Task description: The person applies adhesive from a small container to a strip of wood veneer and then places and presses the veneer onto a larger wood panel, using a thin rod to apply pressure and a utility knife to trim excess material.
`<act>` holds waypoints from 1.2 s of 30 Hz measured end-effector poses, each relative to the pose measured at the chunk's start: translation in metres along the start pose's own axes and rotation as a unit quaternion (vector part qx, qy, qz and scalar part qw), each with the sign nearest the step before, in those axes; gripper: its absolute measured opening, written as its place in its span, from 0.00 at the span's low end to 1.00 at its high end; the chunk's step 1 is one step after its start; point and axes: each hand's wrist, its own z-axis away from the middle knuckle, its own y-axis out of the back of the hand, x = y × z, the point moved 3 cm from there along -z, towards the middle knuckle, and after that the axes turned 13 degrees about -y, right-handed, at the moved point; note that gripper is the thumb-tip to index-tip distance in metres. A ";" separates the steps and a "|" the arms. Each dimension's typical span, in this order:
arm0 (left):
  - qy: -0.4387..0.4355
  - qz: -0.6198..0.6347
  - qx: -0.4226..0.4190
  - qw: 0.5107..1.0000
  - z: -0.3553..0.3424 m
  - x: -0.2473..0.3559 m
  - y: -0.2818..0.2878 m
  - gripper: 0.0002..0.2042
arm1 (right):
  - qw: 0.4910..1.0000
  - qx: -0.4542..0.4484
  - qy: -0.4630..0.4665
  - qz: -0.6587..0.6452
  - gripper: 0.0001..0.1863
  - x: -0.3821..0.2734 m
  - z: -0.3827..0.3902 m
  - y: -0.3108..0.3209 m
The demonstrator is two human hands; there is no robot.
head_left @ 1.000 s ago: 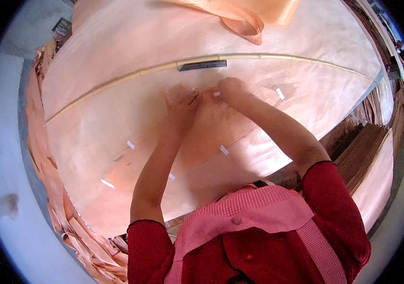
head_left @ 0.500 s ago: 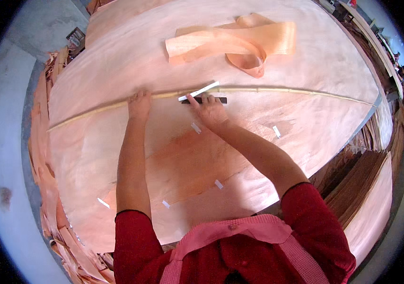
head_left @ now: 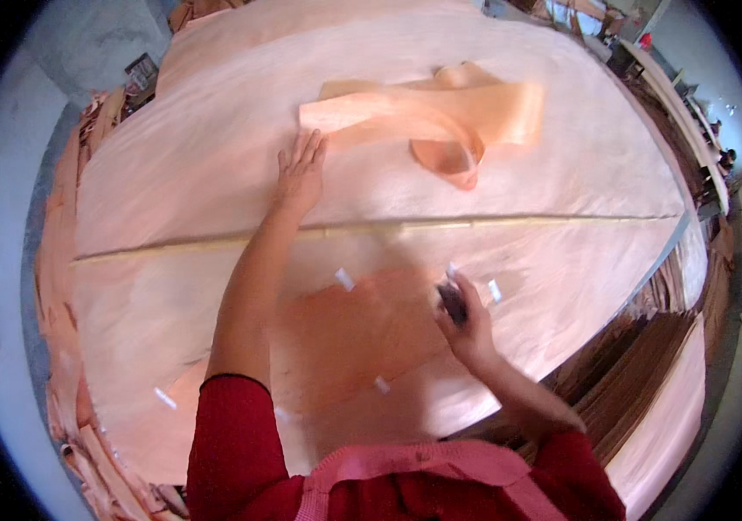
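Note:
A wide, pale pink sheet of wood veneer (head_left: 388,182) lies in front of me, with a darker reddish patch (head_left: 345,339) in its near half. My left hand (head_left: 301,178) rests flat on the sheet, fingers spread; its fingertips reach the left end of a loose, curled orange veneer strip (head_left: 354,113). My right hand (head_left: 471,330) is closed around a dark bar (head_left: 452,304), blurred by motion, so its kind is unclear. A small white tape piece (head_left: 451,271) shows just beyond the fingertips. Between the hands, a thin bamboo stick (head_left: 371,227) crosses the sheet, touched by neither.
Several short white tape pieces (head_left: 344,279) dot the sheet around the patch. Stacked brown veneer (head_left: 640,365) stands at the right. Torn veneer scraps (head_left: 62,347) hang along the left edge, near a grey wall (head_left: 2,217). People sit far off at the upper right.
My left hand has left the bamboo stick and moved forward, opening flat. My right hand has come back toward me and right with the dark bar. The long white strip beneath its fingers is gone.

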 end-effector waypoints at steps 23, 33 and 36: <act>0.447 0.183 0.187 0.855 0.419 -0.072 0.481 0.06 | 0.955 0.052 -0.084 -0.279 0.40 -0.038 0.069 -0.074; 0.725 0.102 0.335 0.593 0.813 -0.029 0.650 0.10 | 0.956 -0.014 -0.041 -0.291 0.48 -0.157 0.210 -0.406; 0.662 0.119 0.289 0.682 0.862 -0.032 0.661 0.05 | 0.970 -0.073 -0.100 -0.211 0.47 -0.177 0.235 -0.488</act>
